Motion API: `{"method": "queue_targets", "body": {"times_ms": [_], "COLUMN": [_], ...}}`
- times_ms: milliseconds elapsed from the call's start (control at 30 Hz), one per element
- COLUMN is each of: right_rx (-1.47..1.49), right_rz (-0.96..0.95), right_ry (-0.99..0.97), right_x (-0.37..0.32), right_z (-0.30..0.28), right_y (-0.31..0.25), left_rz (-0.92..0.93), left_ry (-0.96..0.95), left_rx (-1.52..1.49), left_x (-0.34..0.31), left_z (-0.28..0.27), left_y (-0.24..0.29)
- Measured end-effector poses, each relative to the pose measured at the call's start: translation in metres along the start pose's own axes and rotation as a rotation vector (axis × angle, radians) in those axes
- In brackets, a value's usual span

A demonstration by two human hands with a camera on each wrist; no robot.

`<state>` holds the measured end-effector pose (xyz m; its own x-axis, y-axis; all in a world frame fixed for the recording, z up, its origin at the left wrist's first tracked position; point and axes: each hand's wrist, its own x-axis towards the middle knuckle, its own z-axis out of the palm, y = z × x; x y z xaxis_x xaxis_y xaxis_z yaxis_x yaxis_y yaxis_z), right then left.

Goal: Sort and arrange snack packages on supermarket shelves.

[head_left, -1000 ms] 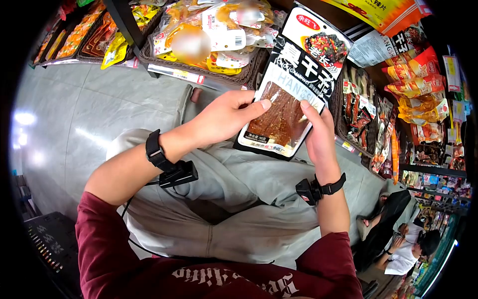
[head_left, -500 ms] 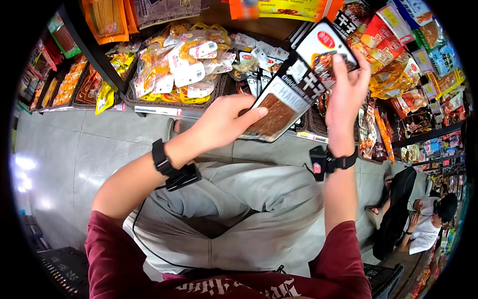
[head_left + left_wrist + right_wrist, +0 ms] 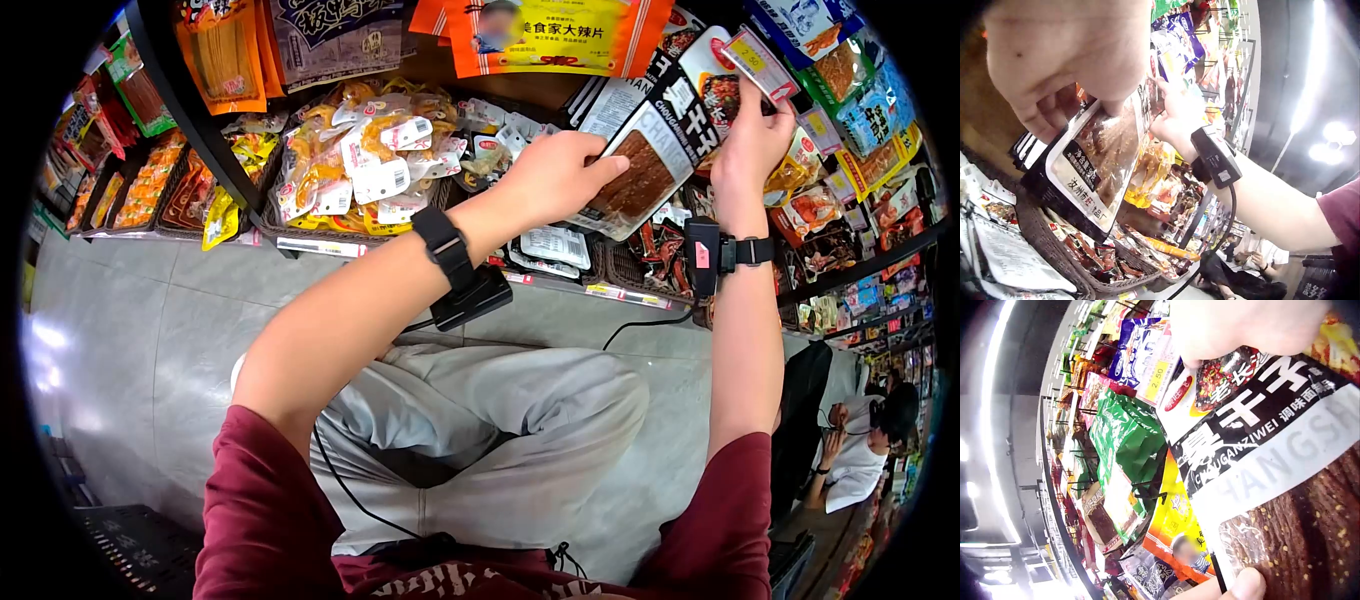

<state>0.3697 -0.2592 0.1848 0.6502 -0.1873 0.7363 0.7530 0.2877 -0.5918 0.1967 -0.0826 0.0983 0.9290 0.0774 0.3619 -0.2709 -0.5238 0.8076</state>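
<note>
A black-and-white snack packet (image 3: 652,155) with a clear window over brown strips is held up tilted in front of the shelf. My left hand (image 3: 562,172) grips its lower left side, thumb over the front and fingers behind, as the left wrist view also shows. Up at the packet's top end, my right hand (image 3: 752,150) holds the edge, its fingers close under a price tag (image 3: 762,68) with yellow on it. In the right wrist view the front of the packet (image 3: 1272,469) shows large, with the tag reading 2.50 beside its top corner.
Matching packets (image 3: 612,105) hang behind the held one. A wicker basket (image 3: 375,225) of clear snack bags stands to the left, and a yellow-and-orange bag (image 3: 560,38) hangs above. A black shelf post (image 3: 185,110) rises at the left. Another person (image 3: 850,450) sits at the right.
Both hands have carried the packet from above the lap forward and to the right, up to the hanging rack. The right hand has shifted from the packet's lower side to its top end.
</note>
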Motion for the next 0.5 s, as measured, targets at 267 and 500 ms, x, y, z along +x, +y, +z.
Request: {"method": "queue_targets", "body": {"times_ms": [267,500], "right_rx": [-0.021,-0.043], "right_rz": [0.003,-0.057], "right_ry": [-0.022,-0.083], "right_x": [0.012,0.017], "right_z": [-0.006,0.001], "right_y": [-0.007,-0.005], "left_rz": [0.034,-0.011], "left_ry": [0.043,0.038], "left_rx": [-0.012,-0.05], "left_x": [0.005,0.005], "left_z": [0.008,0.006], "left_y": [0.006,0.001]}}
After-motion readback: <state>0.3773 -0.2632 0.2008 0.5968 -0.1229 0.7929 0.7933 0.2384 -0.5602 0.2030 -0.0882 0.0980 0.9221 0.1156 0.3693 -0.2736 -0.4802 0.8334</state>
